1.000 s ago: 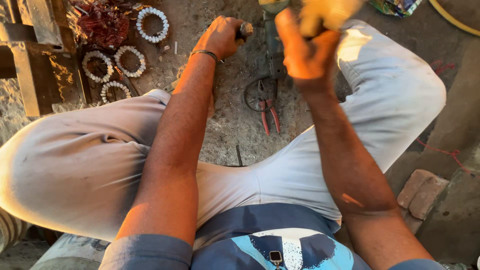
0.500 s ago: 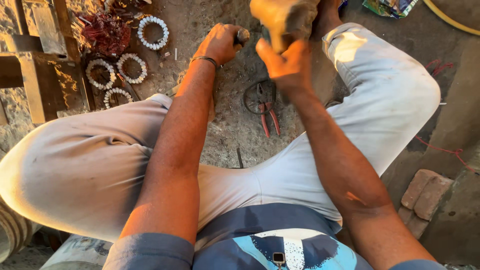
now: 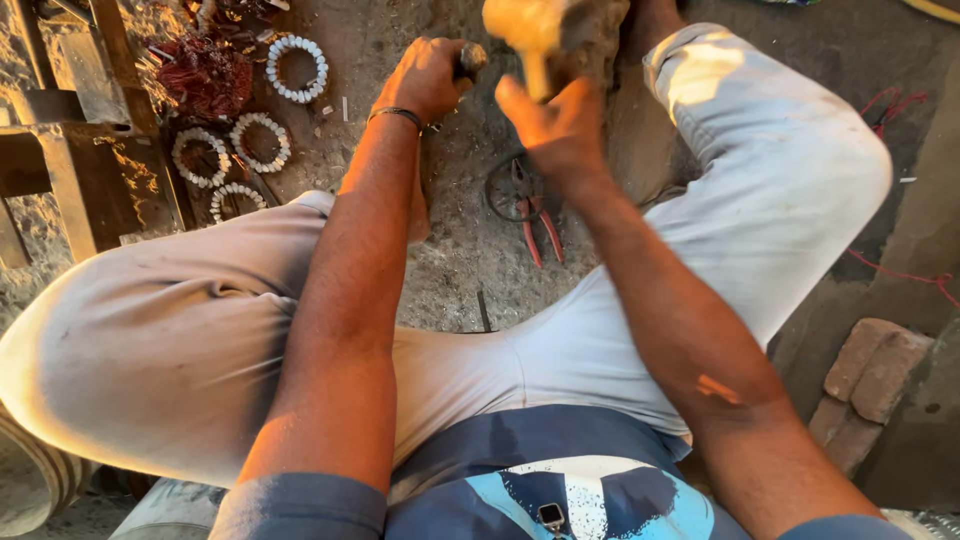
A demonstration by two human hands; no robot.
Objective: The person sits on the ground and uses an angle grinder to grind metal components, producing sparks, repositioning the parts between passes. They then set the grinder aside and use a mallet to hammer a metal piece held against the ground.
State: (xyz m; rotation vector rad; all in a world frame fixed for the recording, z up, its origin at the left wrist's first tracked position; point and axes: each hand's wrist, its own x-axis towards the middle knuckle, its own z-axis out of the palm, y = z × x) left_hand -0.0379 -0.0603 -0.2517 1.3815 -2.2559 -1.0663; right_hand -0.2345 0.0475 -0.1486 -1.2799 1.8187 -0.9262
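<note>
I sit on the ground with my legs spread. My left hand [image 3: 428, 80] is closed around a short dark metal rod [image 3: 470, 58], held upright against the dirt between my knees. My right hand [image 3: 555, 125] grips the pale wooden handle of a hammer [image 3: 535, 35], whose blurred head is at the top edge, just right of the rod. A dark bracelet is on my left wrist. What the rod's tip touches is hidden.
Red-handled pliers [image 3: 538, 222] and a dark wire ring [image 3: 503, 190] lie on the dirt below my hands. Several white beaded rings [image 3: 297, 68] and a reddish copper wire bundle [image 3: 205, 75] lie at the left beside a metal stand [image 3: 85, 160]. Bricks [image 3: 868, 380] are at the right.
My right hand has swung the hammer leftward and closer to the rod. My left hand has kept its grip on the rod in about the same place.
</note>
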